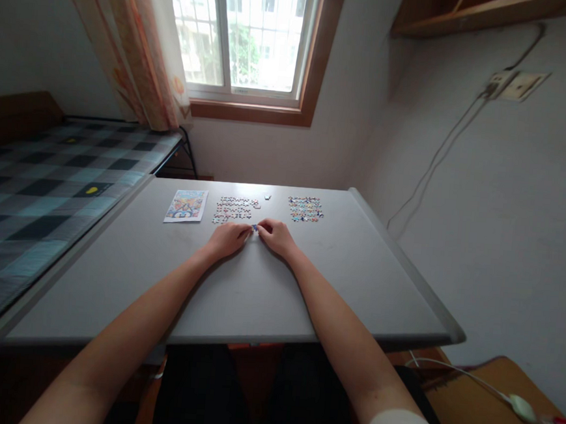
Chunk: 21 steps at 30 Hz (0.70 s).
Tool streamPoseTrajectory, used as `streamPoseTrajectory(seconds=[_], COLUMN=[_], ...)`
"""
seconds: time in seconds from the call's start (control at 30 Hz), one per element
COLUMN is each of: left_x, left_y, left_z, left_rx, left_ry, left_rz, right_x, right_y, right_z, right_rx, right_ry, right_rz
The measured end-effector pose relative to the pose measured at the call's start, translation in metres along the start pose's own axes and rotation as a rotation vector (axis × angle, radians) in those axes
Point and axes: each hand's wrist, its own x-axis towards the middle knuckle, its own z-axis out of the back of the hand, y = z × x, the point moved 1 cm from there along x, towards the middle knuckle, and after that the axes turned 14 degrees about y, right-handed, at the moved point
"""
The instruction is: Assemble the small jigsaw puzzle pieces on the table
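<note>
Both my hands meet near the middle of the grey-white table [356, 276]. Between their fingertips is a small blue jigsaw puzzle piece [255, 227]; whether it is one piece or two joined is too small to tell. My left hand [229, 239] pinches it from the left, fingers closed. From the right, my right hand [275, 235] pinches it, fingers closed too. Just beyond the left hand lie rows of puzzle pieces [234, 209]. A second group of puzzle pieces [305, 209] sits beyond the right hand. One small loose piece [267, 197] lies between the groups.
A colourful picture sheet [186, 206] lies on the table at the left. A bed with a checked cover [96, 158] stands along the left side. Cables [431, 165] hang down the right wall, and a brown stool [481, 404] stands at the lower right.
</note>
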Motion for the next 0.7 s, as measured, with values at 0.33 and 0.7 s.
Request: streamPoseTrajectory(seconds=[0.33,0.7], left_x=[-0.0008,0.0017], left_y=[-0.0006,0.0024], left_z=[0.0042,0.0008], left_rx=[-0.052,-0.063], left_ry=[-0.009,-0.025], left_rz=[-0.019,-0.029], right_x=[0.0002,0.0028], right_y=[-0.0017,-0.0035], right_z=[0.0009,0.0002], right_rx=[0.092,0.097], right_ry=[-0.054,-0.076], right_rz=[0.012,0.044])
